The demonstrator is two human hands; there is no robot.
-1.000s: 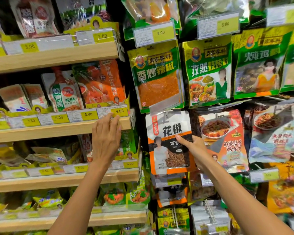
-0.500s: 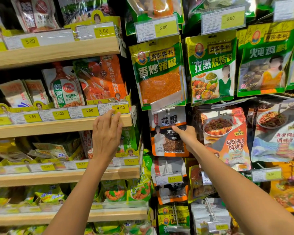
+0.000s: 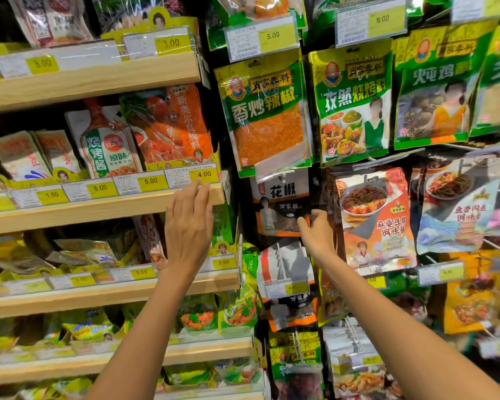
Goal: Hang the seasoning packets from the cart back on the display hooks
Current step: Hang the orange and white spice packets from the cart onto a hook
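A white and orange peppercorn packet point(image 3: 280, 203) hangs far back in the hook display, its top tucked behind a green chili packet point(image 3: 264, 111). My right hand point(image 3: 315, 230) pinches its lower right edge, thumb in front and fingers curled at the side. The hook itself is hidden by a clear tag point(image 3: 280, 168). My left hand point(image 3: 188, 223) is flat, its straight fingers resting on the front edge of a wooden shelf point(image 3: 104, 207) below the 4.00 price label. The cart is out of view.
Wooden shelves with sauce packets and yellow price labels fill the left side. To the right hang green seasoning packets point(image 3: 355, 102) and a tofu sauce packet point(image 3: 378, 223). More peppercorn packets point(image 3: 289, 269) hang on a lower hook under my right hand.
My right hand has pushed the peppercorn packet up and back onto the display, so it now looks smaller and sits behind the chili packet. My left hand stays on the shelf edge.
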